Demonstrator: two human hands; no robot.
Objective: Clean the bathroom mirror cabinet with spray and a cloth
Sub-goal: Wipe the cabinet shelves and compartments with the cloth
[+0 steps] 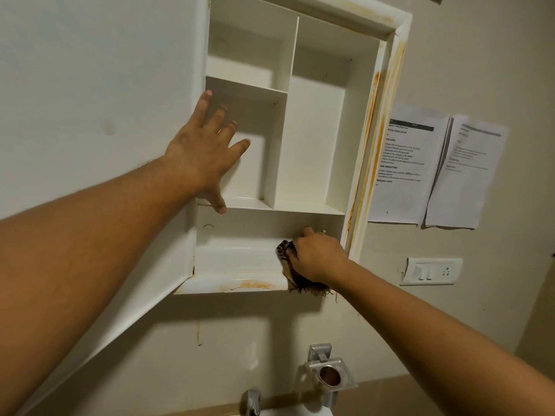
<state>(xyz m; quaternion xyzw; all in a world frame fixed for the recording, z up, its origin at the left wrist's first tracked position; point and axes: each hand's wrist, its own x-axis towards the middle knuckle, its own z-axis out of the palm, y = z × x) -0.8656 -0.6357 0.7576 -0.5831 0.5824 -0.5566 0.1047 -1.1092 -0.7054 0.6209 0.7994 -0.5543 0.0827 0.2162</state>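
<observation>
The white mirror cabinet (318, 139) hangs open on the wall, its shelves bare and its frame streaked with rust stains. Its door (99, 94) is swung out to the left. My left hand (204, 151) rests flat with fingers spread against the door's edge. My right hand (315, 256) presses a dark brown patterned cloth (288, 265) onto the right end of the bottom shelf (237, 265); the frayed cloth hangs over the front lip. No spray bottle is visible.
Two printed paper sheets (435, 166) are stuck to the wall right of the cabinet. A white switch plate (431, 271) sits below them. A metal holder (329, 375) and a tap (253, 400) are under the cabinet.
</observation>
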